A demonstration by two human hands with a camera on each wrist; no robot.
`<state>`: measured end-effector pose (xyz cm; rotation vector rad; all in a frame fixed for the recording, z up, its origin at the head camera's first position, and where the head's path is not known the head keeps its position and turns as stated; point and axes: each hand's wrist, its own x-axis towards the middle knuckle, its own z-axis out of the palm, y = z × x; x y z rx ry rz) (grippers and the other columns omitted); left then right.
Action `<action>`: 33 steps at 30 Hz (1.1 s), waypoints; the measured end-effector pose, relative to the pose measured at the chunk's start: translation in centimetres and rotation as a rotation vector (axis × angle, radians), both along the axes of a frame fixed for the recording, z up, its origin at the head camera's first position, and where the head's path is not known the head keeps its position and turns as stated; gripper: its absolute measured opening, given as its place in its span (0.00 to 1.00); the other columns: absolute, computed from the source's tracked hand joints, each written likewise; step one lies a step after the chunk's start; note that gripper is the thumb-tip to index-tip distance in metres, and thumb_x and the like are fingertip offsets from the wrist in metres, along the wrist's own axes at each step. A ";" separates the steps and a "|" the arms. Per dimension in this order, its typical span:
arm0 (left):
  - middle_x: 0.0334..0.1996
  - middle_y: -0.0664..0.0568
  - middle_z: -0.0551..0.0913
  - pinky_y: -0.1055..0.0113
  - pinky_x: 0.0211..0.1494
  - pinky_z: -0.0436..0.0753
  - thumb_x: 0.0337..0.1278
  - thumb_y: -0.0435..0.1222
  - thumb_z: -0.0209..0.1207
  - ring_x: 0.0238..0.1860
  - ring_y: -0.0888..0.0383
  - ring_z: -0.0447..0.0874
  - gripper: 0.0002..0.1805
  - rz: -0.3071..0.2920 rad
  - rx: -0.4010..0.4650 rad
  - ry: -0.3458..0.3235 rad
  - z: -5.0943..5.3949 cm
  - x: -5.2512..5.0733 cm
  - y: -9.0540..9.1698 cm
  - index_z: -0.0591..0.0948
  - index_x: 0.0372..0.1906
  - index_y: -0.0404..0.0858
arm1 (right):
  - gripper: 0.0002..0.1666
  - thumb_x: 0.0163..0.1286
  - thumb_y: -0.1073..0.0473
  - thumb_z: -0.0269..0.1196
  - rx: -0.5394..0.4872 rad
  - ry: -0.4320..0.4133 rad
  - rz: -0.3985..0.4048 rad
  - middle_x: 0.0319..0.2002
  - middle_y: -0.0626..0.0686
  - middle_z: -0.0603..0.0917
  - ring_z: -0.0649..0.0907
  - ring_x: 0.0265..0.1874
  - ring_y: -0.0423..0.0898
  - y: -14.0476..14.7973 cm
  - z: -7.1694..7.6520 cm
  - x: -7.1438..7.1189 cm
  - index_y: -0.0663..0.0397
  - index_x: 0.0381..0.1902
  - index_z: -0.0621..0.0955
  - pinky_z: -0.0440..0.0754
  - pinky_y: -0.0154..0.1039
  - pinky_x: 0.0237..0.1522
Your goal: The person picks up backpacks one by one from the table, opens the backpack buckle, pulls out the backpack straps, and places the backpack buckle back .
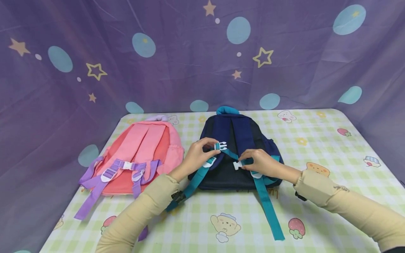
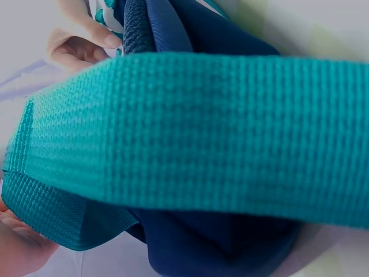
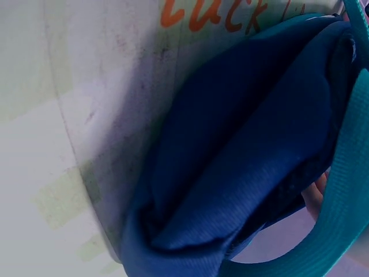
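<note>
While the navy backpack [image 1: 226,179] lies face-down, left hand [image 1: 199,153] pinches pronged clip [image 1: 222,146], right hand [image 1: 261,162] pinches socket clip [image 1: 236,165]; both held rearward, probably for clear access.

Walled in by purple drape [image 1: 190,77] beyond the fingers [image 1: 207,140], wrapping round to left and right of them. Creased in places; printed with teal ovals [image 1: 238,33], peach stars [image 1: 209,9], white dots [image 1: 238,54]. Below the fingers: tabletop [image 1: 341,154] in pale green-and-white check, far corners rounded. Nearer than the fingers: bear print [image 1: 225,225]. Right of them: toast print [image 1: 317,169]. Beyond, to the right: rabbit print [image 1: 286,116]. Lit soft and fairly even.
</note>
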<state>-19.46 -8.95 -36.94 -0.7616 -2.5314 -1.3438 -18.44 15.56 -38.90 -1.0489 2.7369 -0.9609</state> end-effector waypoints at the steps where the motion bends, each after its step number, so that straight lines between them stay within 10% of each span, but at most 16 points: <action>1: 0.35 0.44 0.84 0.59 0.47 0.81 0.49 0.30 0.67 0.39 0.50 0.82 0.15 0.000 0.007 0.001 0.0 0.0 0.0 0.81 0.44 0.32 | 0.13 0.58 0.67 0.67 -0.004 -0.002 -0.002 0.41 0.56 0.83 0.83 0.37 0.49 0.0 0.0 0.0 0.63 0.42 0.84 0.80 0.33 0.31; 33: 0.36 0.43 0.84 0.60 0.45 0.82 0.48 0.27 0.66 0.37 0.50 0.82 0.15 -0.074 0.024 0.113 -0.3 0.0 -0.2 0.81 0.44 0.31 | 0.18 0.66 0.61 0.62 -0.168 -0.217 -0.053 0.45 0.61 0.83 0.84 0.42 0.52 -1.7 2.8 -3.0 0.65 0.51 0.80 0.82 0.45 0.44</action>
